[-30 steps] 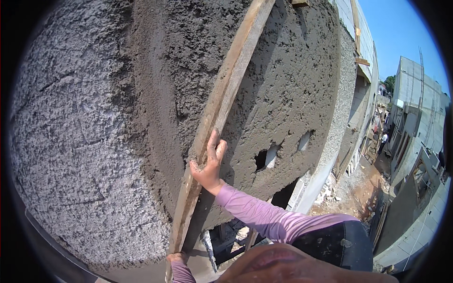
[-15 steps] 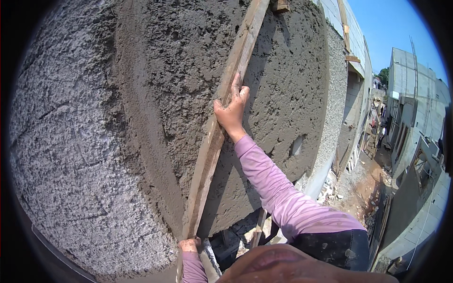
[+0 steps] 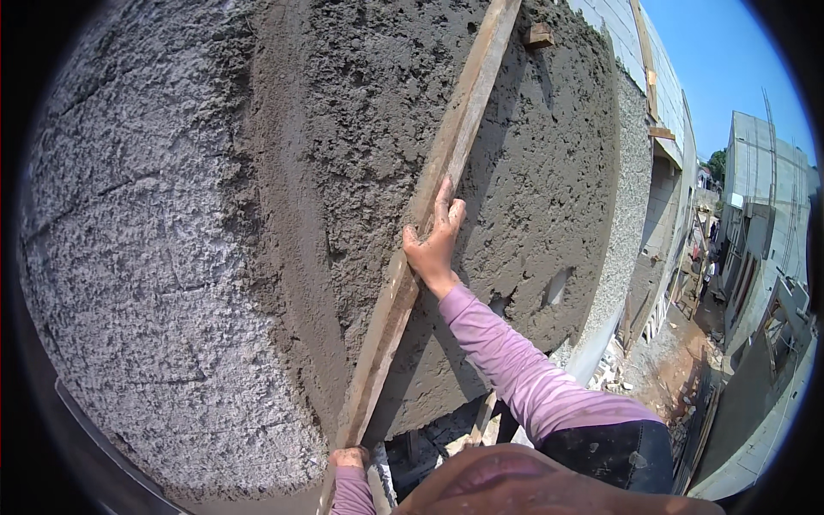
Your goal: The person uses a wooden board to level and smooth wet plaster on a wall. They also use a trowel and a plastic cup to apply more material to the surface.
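A long, straight wooden board (image 3: 463,112) slants across a wall of wet grey-brown plaster (image 3: 549,172), its top toward the right. My right hand (image 3: 433,245) is closed on the board near its middle, with the thumb at the left edge and fingers stretched up along it. Low down, my left hand (image 3: 350,457) grips the board near its bottom end; its fingers are partly hidden. Mud-like plaster smears both hands. Left of the board the plaster is rough, with a smoother vertical band (image 3: 287,172) through it. To the right it looks flatter, with pits.
Rough, pale grey wall (image 3: 146,257) fills the left side. A small wood block (image 3: 539,35) juts out right of the board's top. A hole (image 3: 558,286) shows in the plaster at lower right. Far below on the right runs a rubble-strewn alley (image 3: 669,369) beside a grey block building (image 3: 764,189).
The whole view has shifted, so the wall appears farther right and lower. Against the wall, my right hand and the board seem slightly lower and farther left. Both hands keep their hold.
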### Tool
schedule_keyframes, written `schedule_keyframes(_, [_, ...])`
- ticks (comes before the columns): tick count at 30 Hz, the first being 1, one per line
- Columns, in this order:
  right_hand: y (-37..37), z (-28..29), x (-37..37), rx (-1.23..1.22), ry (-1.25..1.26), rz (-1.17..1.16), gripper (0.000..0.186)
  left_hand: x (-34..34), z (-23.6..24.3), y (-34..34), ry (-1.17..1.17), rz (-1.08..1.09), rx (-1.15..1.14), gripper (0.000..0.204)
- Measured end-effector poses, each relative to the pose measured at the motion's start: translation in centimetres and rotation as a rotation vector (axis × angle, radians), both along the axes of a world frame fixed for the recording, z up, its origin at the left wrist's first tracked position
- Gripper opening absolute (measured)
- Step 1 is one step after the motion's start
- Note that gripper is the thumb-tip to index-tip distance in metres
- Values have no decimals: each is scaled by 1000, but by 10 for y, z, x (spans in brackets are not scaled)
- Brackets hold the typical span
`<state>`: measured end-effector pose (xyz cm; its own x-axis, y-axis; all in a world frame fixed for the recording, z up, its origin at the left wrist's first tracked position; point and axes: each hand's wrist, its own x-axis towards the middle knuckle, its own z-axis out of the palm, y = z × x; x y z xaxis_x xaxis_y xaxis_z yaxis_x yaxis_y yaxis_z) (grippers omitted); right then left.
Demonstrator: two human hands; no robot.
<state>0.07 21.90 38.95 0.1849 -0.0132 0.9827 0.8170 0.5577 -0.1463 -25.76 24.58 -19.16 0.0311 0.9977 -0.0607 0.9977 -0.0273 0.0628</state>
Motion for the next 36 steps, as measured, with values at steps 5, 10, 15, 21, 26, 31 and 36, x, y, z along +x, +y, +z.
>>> schedule_keyframes(5, [-2,5,-64,55,-86,77,112,-36,-46,17,-26,85,28,36])
schedule_keyframes(10, [-7,-31,-126,-20,-141,90,111,-58,-54,5,-13,134,117,37])
schedule_keyframes(15, [-21,-59,-203,-73,-177,171,113,-111,-88,-14,-8,219,3,46])
schedule_keyframes(21, [-23,-81,-259,-60,-243,295,113,-141,-94,-29,-18,306,-48,51])
schedule_keyframes(26, [-54,-105,-269,-121,-282,413,111,-136,-107,-66,-114,361,-248,62])
schedule_keyframes(31, [-114,-145,-203,-149,-256,518,118,-99,-163,-157,-167,268,-143,37])
schedule_keyframes(36, [-159,-152,-106,-359,233,1170,91,-71,-183,-202,-578,494,-285,51])
